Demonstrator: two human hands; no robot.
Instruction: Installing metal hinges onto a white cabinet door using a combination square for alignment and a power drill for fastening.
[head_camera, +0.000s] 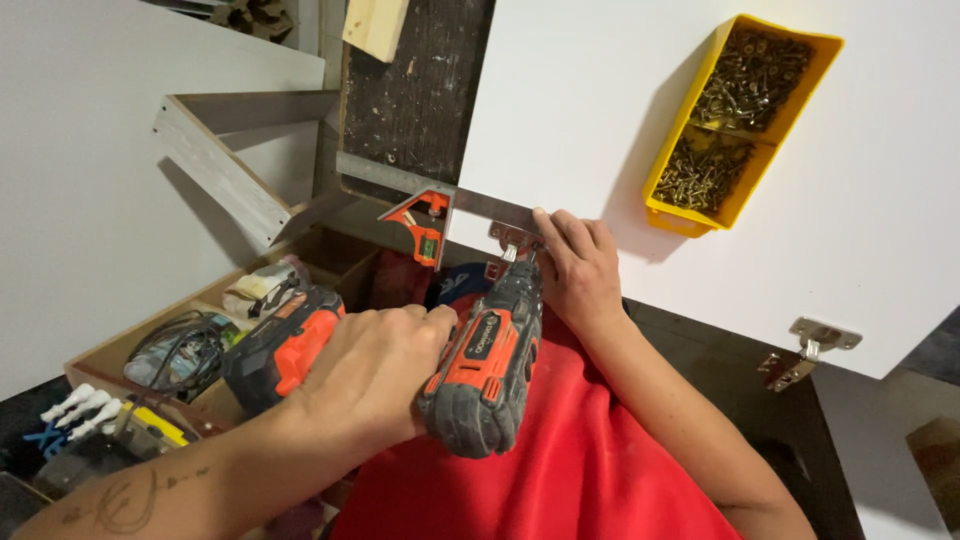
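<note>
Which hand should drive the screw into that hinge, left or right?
Left, most likely. The left hand already grips the cordless drill, its tip at the hinge on the white panel. The right hand is busy steadying that hinge.

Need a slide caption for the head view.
Left hand holds cordless drill to hinge; right hand steadies white panel.

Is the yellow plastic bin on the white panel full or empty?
Neither: the yellow plastic bin is partly filled. Loose metal screws cover the floor of both compartments, yet the yellow walls rise bare above them.
</note>
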